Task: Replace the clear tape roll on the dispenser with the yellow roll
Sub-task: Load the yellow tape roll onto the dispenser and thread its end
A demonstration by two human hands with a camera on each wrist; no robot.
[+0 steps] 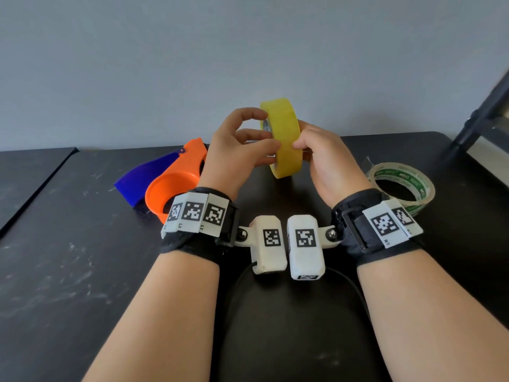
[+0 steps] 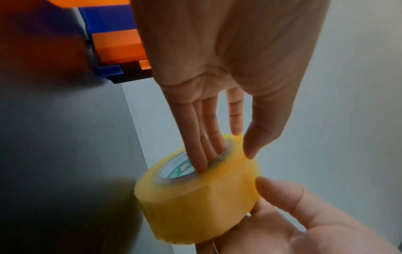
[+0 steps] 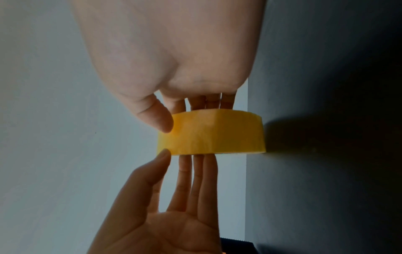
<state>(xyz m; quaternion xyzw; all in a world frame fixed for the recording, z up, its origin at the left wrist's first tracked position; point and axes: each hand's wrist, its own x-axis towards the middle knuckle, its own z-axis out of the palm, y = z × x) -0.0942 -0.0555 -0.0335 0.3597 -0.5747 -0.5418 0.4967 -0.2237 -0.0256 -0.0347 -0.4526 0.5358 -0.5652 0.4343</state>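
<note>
- Both forearms reach in over the black table [image 1: 82,271]; the left hand [image 1: 234,150] and right hand [image 1: 327,164] meet above its middle.
- Yellow roll [image 1: 283,139] is held on edge off the surface: left fingers [image 2: 202,141] poke into its core, right thumb and fingers pinch its rim.
- Orange-and-blue dispenser [image 1: 170,183] lies just left of the left wrist.
- Clear roll [image 1: 402,186] lies flat right of the right wrist, near the table's right edge.
</note>
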